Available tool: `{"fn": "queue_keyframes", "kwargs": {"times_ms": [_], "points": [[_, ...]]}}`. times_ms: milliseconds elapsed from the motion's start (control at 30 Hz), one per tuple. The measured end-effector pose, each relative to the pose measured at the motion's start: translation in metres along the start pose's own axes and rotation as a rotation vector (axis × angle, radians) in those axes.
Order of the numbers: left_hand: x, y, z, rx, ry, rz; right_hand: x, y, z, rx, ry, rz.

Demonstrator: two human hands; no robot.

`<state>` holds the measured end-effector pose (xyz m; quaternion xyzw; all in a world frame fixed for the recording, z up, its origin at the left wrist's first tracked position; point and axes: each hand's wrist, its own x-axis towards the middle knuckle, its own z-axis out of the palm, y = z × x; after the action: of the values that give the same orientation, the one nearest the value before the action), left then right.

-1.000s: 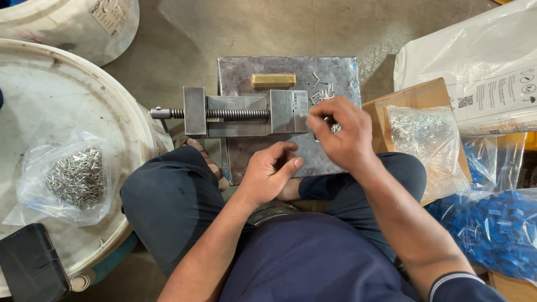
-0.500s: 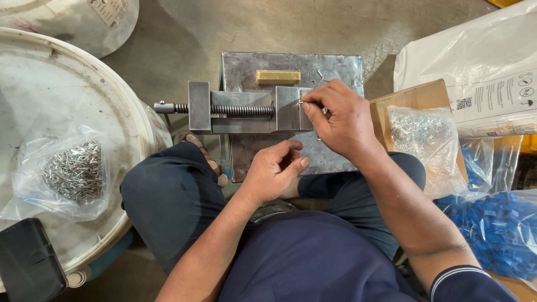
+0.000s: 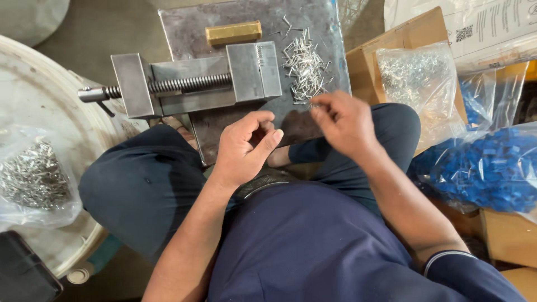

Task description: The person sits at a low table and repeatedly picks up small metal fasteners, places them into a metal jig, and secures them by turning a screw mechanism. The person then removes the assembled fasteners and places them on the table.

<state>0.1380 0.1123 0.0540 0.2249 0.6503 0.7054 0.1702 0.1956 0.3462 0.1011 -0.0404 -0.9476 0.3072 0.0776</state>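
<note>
The loose heap of small metal pins [image 3: 305, 70] lies on the steel plate [image 3: 224, 120], just right of the vise [image 3: 196, 84]; the right hand [image 3: 344, 123] is at the near edge of that heap, its fingers pinched together (whether a pin sits between them is too small to tell); the left hand [image 3: 243, 148] hovers over the plate below the vise, half curled with thumb and forefinger apart, and holds nothing that shows. By the look of it the step in hand is picking single pins out of the heap; the next move calls for a fine pinch on one pin without dragging its neighbours off the plate. A brass-coloured bar [image 3: 234, 32] lies on the plate behind the vise, apart from it. To the right stands a cardboard box [image 3: 386, 50] with a clear bag of metal parts [image 3: 417, 78] on it; nearer, a bag of blue plastic pieces [image 3: 489, 170]. To the left another bag of metal bits [image 3: 31, 176] rests on a round white drum lid [image 3: 33, 109]. The person sits cross-legged, the plate between the knees.
</note>
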Motion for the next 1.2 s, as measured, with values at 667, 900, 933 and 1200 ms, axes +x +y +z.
{"fn": "queue_keyframes", "kwargs": {"times_ms": [667, 900, 933, 1200], "points": [[0.000, 0.005, 0.003, 0.166, -0.005, 0.032, -0.001, 0.000, 0.013, 0.707, -0.356, 0.382], [0.006, 0.006, -0.003, 0.247, -0.040, 0.098, 0.002, 0.000, 0.033, 1.289, -0.553, 0.598], [0.007, 0.006, -0.004, 0.230, -0.040, 0.102, 0.004, -0.001, 0.035, 1.301, -0.539, 0.594], [0.009, -0.002, -0.009, -0.011, -0.071, -0.014, 0.014, -0.024, 0.026, 0.432, -0.205, -0.144]]}}
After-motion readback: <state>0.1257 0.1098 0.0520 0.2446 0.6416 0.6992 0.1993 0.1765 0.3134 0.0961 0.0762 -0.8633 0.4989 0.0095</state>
